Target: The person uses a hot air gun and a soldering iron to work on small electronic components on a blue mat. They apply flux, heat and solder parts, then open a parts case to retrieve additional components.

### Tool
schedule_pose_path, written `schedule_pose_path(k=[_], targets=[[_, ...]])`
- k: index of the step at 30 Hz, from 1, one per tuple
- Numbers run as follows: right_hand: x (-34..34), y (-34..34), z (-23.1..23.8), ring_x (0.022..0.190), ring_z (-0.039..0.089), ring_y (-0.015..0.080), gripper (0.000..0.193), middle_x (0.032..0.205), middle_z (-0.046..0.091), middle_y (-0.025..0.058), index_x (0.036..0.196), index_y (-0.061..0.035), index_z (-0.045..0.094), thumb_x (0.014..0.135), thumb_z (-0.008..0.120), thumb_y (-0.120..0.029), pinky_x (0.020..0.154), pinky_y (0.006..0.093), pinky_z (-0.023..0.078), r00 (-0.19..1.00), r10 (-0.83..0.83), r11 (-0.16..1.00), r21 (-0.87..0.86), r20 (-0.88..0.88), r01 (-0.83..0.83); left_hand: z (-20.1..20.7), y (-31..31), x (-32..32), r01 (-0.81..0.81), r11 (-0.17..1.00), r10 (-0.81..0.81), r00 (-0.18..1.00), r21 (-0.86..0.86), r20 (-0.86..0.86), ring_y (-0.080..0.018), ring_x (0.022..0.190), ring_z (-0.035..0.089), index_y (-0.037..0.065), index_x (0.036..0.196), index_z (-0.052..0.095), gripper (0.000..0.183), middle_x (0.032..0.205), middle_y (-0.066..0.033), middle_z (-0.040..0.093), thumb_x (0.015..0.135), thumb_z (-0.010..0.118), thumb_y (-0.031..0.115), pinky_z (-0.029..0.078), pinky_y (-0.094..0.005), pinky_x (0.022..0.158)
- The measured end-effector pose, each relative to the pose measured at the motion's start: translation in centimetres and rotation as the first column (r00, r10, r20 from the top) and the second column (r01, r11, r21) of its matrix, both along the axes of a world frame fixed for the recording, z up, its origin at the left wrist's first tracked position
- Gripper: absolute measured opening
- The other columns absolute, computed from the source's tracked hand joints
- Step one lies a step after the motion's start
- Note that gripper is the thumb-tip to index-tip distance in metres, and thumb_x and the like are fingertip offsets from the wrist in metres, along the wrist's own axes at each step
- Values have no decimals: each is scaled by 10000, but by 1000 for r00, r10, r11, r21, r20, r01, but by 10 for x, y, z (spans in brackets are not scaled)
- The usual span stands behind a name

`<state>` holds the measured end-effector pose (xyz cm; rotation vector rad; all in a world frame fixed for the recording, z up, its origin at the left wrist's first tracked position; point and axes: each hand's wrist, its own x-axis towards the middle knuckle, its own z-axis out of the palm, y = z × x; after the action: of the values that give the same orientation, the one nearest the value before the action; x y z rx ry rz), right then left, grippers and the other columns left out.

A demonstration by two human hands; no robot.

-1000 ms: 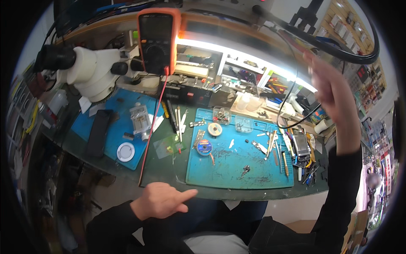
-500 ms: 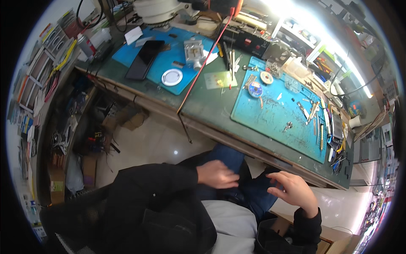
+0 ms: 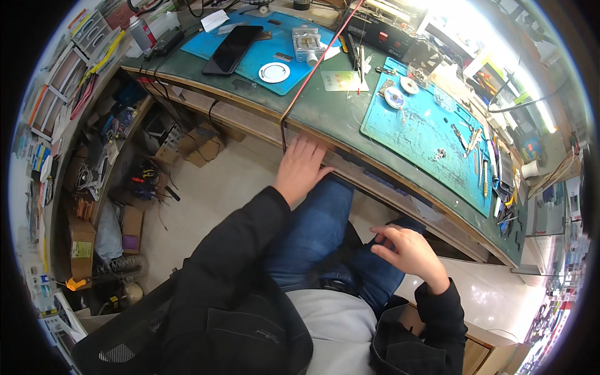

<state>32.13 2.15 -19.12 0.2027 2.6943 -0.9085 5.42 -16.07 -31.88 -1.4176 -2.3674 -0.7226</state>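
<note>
My left hand (image 3: 300, 174) reaches to the front edge of the workbench (image 3: 400, 157), its fingers stretched out and its thumb apart. The fingertips are at the edge; whether they press on it I cannot tell. Over my right thigh hangs my right hand (image 3: 407, 251), fingers loosely bent with nothing in them. Beyond the left hand, a red cable (image 3: 314, 69) runs across the bench and down over its edge. On a blue mat (image 3: 197, 47) lie a black phone (image 3: 232, 50), a round white disc (image 3: 274, 72) and a metal clamp fixture (image 3: 306, 44).
A second blue mat (image 3: 409, 134) carries solder spools (image 3: 394, 97), tweezers and several hand tools (image 3: 485, 178). Under the bench top runs a wooden ledge (image 3: 250, 125). Cardboard boxes (image 3: 201, 145) stand on the floor below. Shelves (image 3: 47, 106) line the left side.
My left hand has moved from my lap forward to the bench edge, and its fingers have straightened. The right hand has shifted slightly up and left. The view has tilted down toward my lap.
</note>
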Motion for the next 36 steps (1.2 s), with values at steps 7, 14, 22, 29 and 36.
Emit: schedule_pose_path(k=[7,14,22,29,36], targets=[[-33,-6,-70,1001,744,226,573,1302,703,166,1491,31,543,1024,738,-237,779,371,606,745,-634,747,-414,-208,520,-7,5,-14,43,998,-35,989,55,-142,-389,1323,540,73,1375,627,644,1363,-155,590,862,844,397,404,-538,1189],[-107,-9,-107,895,728,212,336,1179,698,140,1312,28,614,1076,676,-203,624,342,579,446,-872,90,-829,202,553,-17,-31,-28,128,992,-119,939,9,-324,-350,1285,572,121,1370,653,529,1356,-124,600,855,766,164,445,-538,1159],[-64,-7,-109,929,714,208,329,1202,655,88,1325,-4,557,1090,677,-199,753,350,607,311,-916,-132,-924,253,360,-32,-42,-26,240,963,-183,918,125,-353,-326,1353,577,112,1331,646,518,1411,-105,623,826,752,76,425,-560,1216],[-52,-1,-94,909,743,208,323,1145,730,113,1257,-8,596,1124,636,-300,779,332,623,289,-898,-187,-881,333,434,-23,-48,-31,202,975,-161,931,95,-326,-309,1379,591,145,1403,650,488,1464,-97,634,917,634,93,458,-521,1201],[-24,25,-120,788,705,135,519,1050,782,102,1337,2,653,1114,618,-465,699,287,581,666,-685,397,-615,295,681,22,-82,-34,347,938,-329,870,-19,-368,-257,1346,651,103,1354,685,455,1431,-60,692,899,673,107,549,-456,1074]])
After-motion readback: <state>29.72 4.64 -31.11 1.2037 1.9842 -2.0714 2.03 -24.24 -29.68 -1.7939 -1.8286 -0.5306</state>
